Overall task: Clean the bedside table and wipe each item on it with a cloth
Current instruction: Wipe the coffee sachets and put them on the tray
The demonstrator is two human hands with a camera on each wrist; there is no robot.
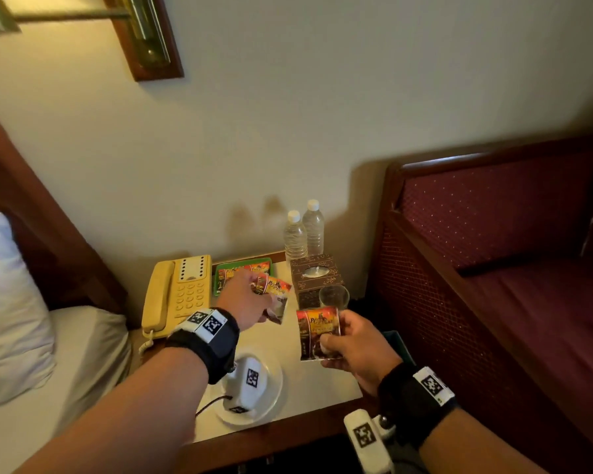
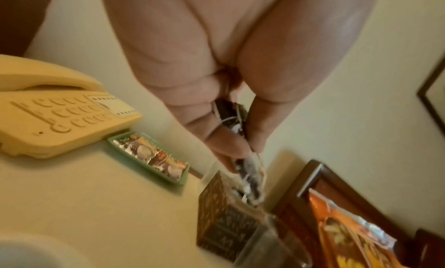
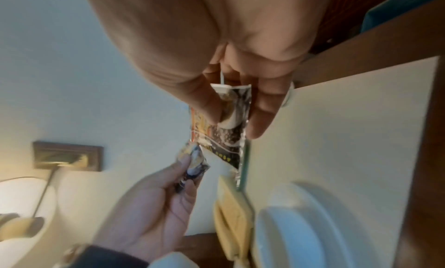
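Left hand (image 1: 245, 299) pinches coffee sachet (image 1: 275, 295) above worktop (image 1: 317, 378), just right of green tray (image 1: 242, 272). Right hand (image 1: 351, 343) pinches second sachet (image 1: 317, 333) in front of drinking glass (image 1: 333, 296). No cloth visible. Risk: right hand knocks glass; loosely pinched sachets slip.

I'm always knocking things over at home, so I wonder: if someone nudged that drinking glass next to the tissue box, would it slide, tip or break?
The glass looks short and wide, so a gentle nudge would probably slide it, not tip it. The tabletop looks smooth, which favours sliding. It stands near the table's right edge, and glass would likely break if it fell.
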